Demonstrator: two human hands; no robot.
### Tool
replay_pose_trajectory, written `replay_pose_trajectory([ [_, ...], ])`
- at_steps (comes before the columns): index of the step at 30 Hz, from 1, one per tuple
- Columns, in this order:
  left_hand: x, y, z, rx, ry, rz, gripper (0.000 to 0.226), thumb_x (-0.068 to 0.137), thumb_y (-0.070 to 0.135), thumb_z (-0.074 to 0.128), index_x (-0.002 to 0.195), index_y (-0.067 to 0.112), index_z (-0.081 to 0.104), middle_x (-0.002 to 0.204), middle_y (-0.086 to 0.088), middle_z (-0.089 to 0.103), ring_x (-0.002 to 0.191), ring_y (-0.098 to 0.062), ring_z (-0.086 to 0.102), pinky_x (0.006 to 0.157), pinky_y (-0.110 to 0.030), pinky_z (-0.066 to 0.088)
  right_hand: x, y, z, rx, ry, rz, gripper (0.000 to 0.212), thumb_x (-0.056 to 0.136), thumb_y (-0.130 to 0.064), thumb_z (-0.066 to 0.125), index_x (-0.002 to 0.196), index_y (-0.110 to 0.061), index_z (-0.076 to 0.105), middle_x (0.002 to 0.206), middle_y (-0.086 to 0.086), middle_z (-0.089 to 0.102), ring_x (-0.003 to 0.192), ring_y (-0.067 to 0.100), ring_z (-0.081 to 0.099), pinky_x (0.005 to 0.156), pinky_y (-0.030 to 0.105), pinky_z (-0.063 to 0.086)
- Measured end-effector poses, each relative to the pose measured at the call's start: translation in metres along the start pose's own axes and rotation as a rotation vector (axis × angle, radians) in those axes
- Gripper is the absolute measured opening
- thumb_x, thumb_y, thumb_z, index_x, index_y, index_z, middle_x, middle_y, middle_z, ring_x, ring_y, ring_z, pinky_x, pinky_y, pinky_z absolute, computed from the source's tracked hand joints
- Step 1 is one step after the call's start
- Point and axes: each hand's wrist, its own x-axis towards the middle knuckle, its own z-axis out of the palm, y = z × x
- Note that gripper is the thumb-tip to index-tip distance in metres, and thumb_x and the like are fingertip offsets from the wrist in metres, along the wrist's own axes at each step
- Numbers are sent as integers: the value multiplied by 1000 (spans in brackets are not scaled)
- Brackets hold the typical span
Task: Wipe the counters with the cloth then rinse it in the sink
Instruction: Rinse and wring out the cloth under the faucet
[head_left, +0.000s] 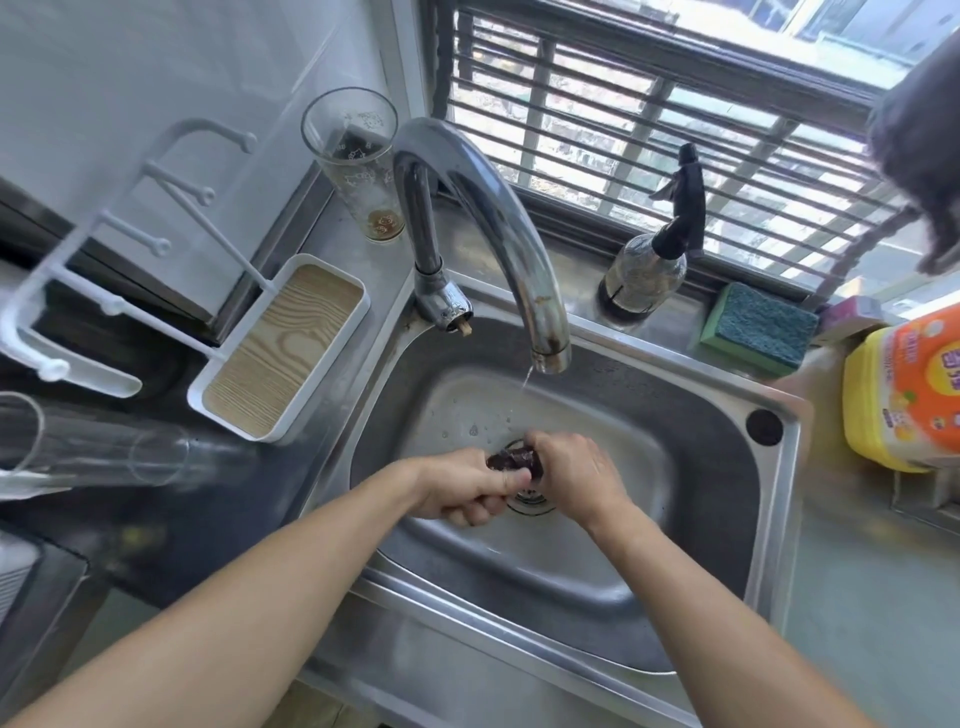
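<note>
Both hands' grip on cloth

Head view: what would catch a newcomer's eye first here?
Both hands, left hand and right hand, wringing a dark cloth over the drain of the steel sink. Above them the curved chrome faucet runs a thin stream. A yellow detergent bottle stands at far right.

Hands: left hand and right hand both clench the dark cloth
Where: over the sink drain
Tap: thin trickle
</note>
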Motion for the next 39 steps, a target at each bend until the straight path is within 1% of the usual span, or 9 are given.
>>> replay_pose_trajectory([
  [3,-3,-1,0,-171,-94,-30,37,99,48,53,74,24,41,60,8,33,43,0,25,37,-13,12,3,-2,4,-33,60,-21,16,86,-32,63,95,-21,57,94,4,70,92,36,66,67,38,46],
  [6,-6,-3,-2,30,-14,-9,37,97,51,56,79,21,47,63,4,42,48,-7,32,39,-17,19,8,1,6,61,-157,27,25,83,-38,68,103,-24,64,102,3,72,98,31,66,74,35,50],
  [11,-4,-5,-16,827,362,299,17,92,36,67,99,34,51,95,8,52,94,-17,54,73,-25,40,-1,16,-13,922,-507,218,54,69,-51,85,106,-16,66,96,1,71,89,15,68,87,38,56],
  [15,-1,-6,-12,990,451,693,32,91,17,67,121,21,56,111,0,50,103,-19,50,95,-28,43,-2,24,-21,1285,-681,340,83,74,-42,89,130,6,52,117,22,66,110,31,67,104,60,50],
  [20,7,-9,-17,1353,575,811,40,89,5,60,124,22,50,116,-7,50,104,-27,52,85,-38,51,-8,3,-16,1203,-1037,318,28,90,-18,75,111,-2,64,101,22,71,85,29,71,79,41,61],
  [24,-1,-10,-13,1410,668,546,29,91,23,62,117,19,50,99,-8,53,92,-32,59,67,-40,46,-2,-9,-3,775,-696,257,26,79,-28,79,80,-13,57,63,2,57,54,19,50,53,29,43],
  [29,-1,-2,-7,1186,661,319,26,81,48,71,87,26,58,85,-5,69,83,-33,67,62,-30,43,7,-13,8,122,-323,136,24,76,-41,68,89,-20,67,83,1,70,81,28,69,69,32,55],
  [33,0,2,-2,711,357,226,27,79,36,82,74,21,60,64,9,57,58,-10,52,53,-19,35,0,-5,4,40,-176,37,23,82,-39,69,98,-24,65,93,5,71,88,33,67,67,33,47],
  [39,-3,2,12,95,77,49,33,95,43,64,79,21,45,54,6,36,42,-9,29,40,-17,18,-7,1,4,30,-51,13,12,90,-24,56,96,-15,52,97,12,70,90,42,64,66,39,46],
])
